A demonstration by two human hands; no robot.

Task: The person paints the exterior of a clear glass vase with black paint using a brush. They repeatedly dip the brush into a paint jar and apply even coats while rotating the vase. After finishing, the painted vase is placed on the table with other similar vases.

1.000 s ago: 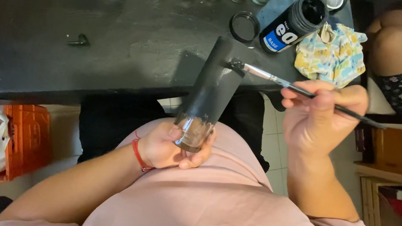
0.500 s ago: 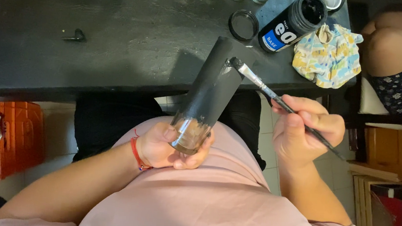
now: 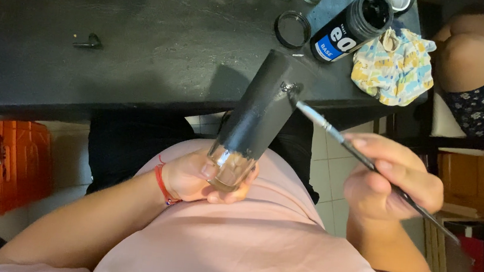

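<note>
Left hand (image 3: pixel 191 178) was closed around the clear, unpainted base of a tall glass (image 3: pixel 255 119), whose upper body was coated black; the glass was held tilted over the lap, its top end reaching up to the near edge of the dark tabletop (image 3: pixel 145 46). Right hand (image 3: pixel 393 178) was closed in a pinch on a thin paintbrush (image 3: pixel 363 155), bristle tip touching the glass near its black top end. On the tabletop beyond lay an open jar of black paint (image 3: pixel 351 26) on its side, a round lid (image 3: pixel 292 28) beside it, and a crumpled patterned cloth (image 3: pixel 394 67).
</note>
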